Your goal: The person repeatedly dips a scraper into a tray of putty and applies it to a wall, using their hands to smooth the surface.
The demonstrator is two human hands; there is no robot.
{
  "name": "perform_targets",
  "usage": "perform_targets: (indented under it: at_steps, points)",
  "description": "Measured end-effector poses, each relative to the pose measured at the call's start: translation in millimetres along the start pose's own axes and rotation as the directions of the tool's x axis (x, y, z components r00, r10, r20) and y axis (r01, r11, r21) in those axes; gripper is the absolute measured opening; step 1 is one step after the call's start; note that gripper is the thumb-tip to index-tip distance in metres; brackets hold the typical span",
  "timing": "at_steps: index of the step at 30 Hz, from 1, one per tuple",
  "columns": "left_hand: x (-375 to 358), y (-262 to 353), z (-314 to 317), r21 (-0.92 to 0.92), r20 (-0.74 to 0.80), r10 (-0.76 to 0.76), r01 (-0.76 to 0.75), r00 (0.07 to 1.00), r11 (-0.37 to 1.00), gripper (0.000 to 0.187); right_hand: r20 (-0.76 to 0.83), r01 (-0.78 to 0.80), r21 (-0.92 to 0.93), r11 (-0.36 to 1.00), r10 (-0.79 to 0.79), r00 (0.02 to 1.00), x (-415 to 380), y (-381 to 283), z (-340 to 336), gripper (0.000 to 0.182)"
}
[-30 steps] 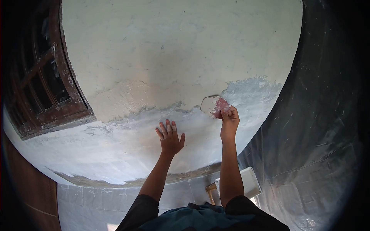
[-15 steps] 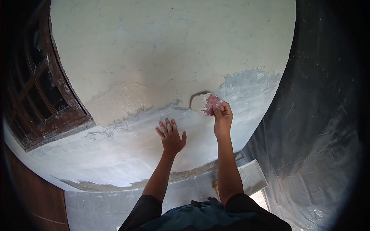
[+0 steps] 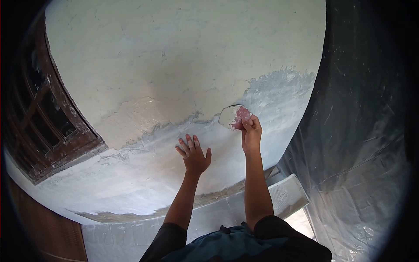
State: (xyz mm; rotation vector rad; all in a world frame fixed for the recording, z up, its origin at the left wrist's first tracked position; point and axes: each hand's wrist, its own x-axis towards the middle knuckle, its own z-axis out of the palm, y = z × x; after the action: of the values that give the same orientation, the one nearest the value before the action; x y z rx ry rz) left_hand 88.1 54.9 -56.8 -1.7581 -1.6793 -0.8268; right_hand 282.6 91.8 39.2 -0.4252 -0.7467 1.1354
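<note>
My right hand (image 3: 252,133) pinches a flat red putty scraper (image 3: 242,116) by its edge, thumb in front. Pale putty coats the scraper's left part, and its far edge is at the wall surface. To the left, my left hand (image 3: 195,155) is open with fingers spread and whitish smears on the fingertips. It is over the white lower part of the wall (image 3: 144,174); whether the palm touches cannot be told. A ragged grey border runs between this white area and the cream upper wall (image 3: 174,52). A grey-white patch (image 3: 279,89) is right of the scraper.
A brown wooden window frame (image 3: 70,144) with dark panes is on the left. Dark plastic sheeting (image 3: 349,174) hangs on the right. Behind my right forearm stands a putty-smeared pale block or box (image 3: 288,194). Grey tiles (image 3: 131,236) line the floor below the wall.
The view has turned slightly. The scraper has tilted flatter toward the wall, and its shadow has narrowed. My left hand keeps its spread pose.
</note>
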Motion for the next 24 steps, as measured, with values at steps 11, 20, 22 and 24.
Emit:
perform_targets:
  at_steps: [11, 20, 22, 24]
  points:
    - [-0.7, -2.1, 0.1, 0.0, -0.021, 0.024, -0.024, 0.999, 1.0, 0.076, -0.069, 0.007, 0.001, 1.0, -0.007, 0.998, 3.2, 0.6, -14.3, 0.02]
    - [-1.6, -2.0, 0.0, 0.006, 0.026, 0.01, -0.01, 1.0, 1.0, 0.077, -0.041, 0.088, 0.005, 0.996, -0.087, 0.995, 17.1, -1.4, -3.1, 0.019]
    - [0.3, -1.9, 1.2, 0.004, 0.018, 0.013, -0.013, 1.0, 1.0, 0.077, -0.051, 0.09, 0.009, 0.996, -0.09, 0.995, 11.1, -14.9, -1.5, 0.02]
    - [-0.4, -1.1, 1.4, -0.005, 0.012, 0.01, -0.01, 1.0, 1.0, 0.078, 0.018, 0.106, 0.044, 0.993, -0.106, 0.994, 7.3, -14.6, 4.3, 0.02]
